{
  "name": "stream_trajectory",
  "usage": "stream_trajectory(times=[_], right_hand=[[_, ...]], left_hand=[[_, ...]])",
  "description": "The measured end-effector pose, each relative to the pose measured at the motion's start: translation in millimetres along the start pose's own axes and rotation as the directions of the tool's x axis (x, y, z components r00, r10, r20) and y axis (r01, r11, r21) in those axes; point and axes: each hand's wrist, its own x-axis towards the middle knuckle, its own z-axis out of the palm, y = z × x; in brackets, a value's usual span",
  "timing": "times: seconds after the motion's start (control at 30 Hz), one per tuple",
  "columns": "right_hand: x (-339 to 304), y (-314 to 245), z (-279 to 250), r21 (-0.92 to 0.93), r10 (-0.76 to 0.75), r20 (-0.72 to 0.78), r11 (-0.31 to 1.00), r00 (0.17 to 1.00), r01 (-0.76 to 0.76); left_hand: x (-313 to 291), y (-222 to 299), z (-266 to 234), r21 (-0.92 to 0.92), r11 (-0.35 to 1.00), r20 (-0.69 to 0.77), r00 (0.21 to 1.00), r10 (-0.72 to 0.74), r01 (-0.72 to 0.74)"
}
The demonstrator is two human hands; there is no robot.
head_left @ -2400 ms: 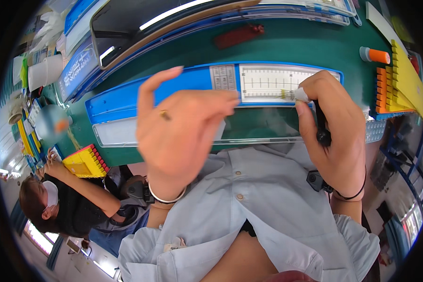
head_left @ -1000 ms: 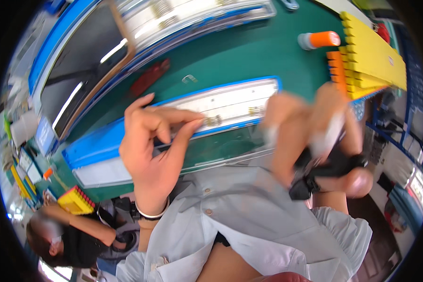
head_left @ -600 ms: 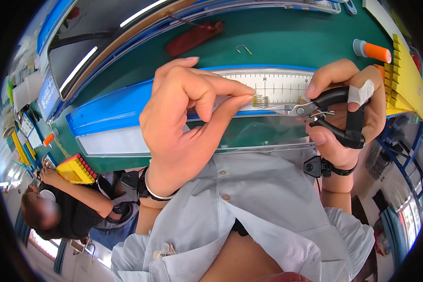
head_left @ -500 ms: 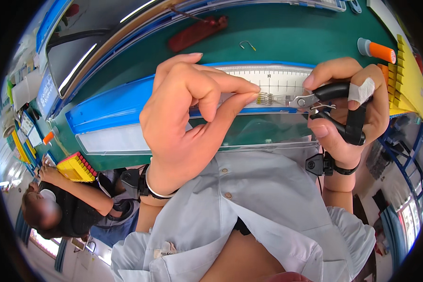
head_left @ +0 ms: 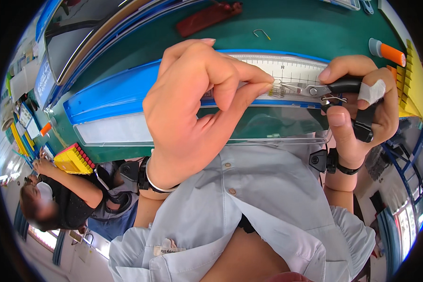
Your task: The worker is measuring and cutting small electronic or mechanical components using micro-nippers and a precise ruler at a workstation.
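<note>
My left hand (head_left: 197,103) is closed, its thumb and forefinger pinching a small coiled wire piece (head_left: 278,89) whose far end is hidden by the fingertips. My right hand (head_left: 378,96) holds small pliers (head_left: 313,90) with black handles, and white tape wraps one of its fingers. The slim jaws of the pliers reach left to the wire piece; whether they grip it I cannot tell. Both hands are above a long blue case (head_left: 113,94) lying across the bench. Inside the case is a white ruled scale (head_left: 298,68), behind the wire and the jaws.
Beyond the case, a bent wire (head_left: 262,33) and a dark red block (head_left: 204,21) lie on the green bench (head_left: 324,28). At right are an orange-and-white cylinder (head_left: 389,51) and a yellow toothed rack (head_left: 413,80). A co-worker (head_left: 75,188) sits at lower left.
The whole view has shifted, with the bench things now farther right and up. The pliers' tips sit higher against the wire piece, and my right thumb has lifted along the lower handle.
</note>
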Motion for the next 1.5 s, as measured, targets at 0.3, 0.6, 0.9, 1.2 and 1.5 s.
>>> stream_trajectory(times=[0.3,0.6,0.9,1.2,1.5], right_hand=[[1,1,0,-0.047,-0.038,0.028,0.998,0.999,0.039],[7,3,-5,-0.155,-0.155,0.085,0.974,0.984,0.167],[4,5,-1,-0.17,-0.157,0.033,0.972,0.987,0.16],[3,4,-2,-0.201,-0.148,0.023,0.968,0.989,0.15],[4,5,-2,-0.183,-0.174,0.044,0.967,0.984,0.179]], left_hand=[[0,-1,1,0.003,1.0,0.008,1.0,-0.005,0.005],[-13,10,-23,0.305,0.952,0.264,0.963,-0.048,-0.036],[-28,9,-16,0.607,0.772,0.385,0.92,-0.076,-0.19],[-28,10,-16,0.627,0.751,0.399,0.913,-0.085,-0.204],[-26,12,-16,0.626,0.756,0.401,0.91,-0.102,-0.191]])
